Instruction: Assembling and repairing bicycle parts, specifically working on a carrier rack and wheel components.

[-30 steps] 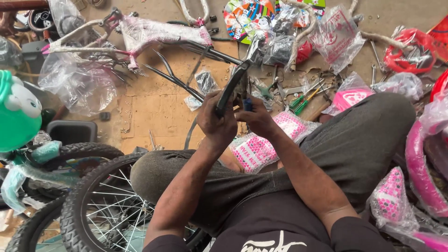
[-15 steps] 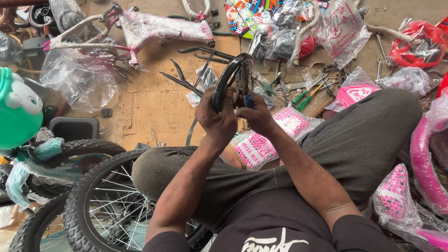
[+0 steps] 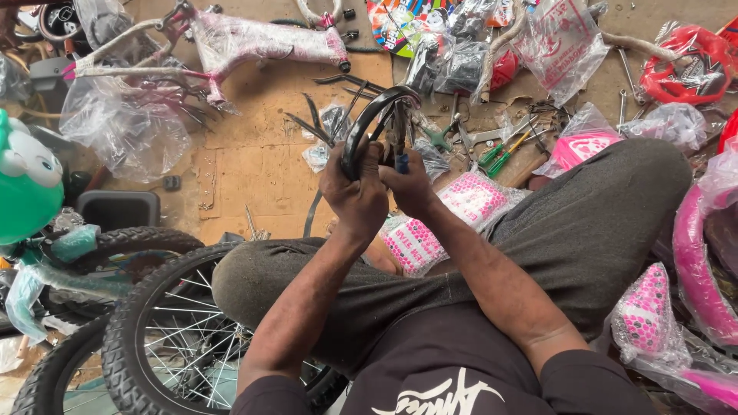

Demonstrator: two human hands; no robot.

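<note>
Scattered across the cardboard-covered floor (image 3: 254,161) lie a pink bicycle frame wrapped in clear plastic (image 3: 261,42), green-handled pliers (image 3: 503,154) and crumpled plastic bags, while a black knobby spoked bicycle wheel (image 3: 165,330) rests against the seated person's left knee. Both hands are raised above the lap, close together: the left hand (image 3: 355,192) is clenched around the lower end of a curved glossy black bicycle mudguard (image 3: 369,127), which arches up and to the right. Beside it, touching, the right hand (image 3: 410,184) grips a small blue-handled tool (image 3: 401,157) set against the mudguard's inner side.
</note>
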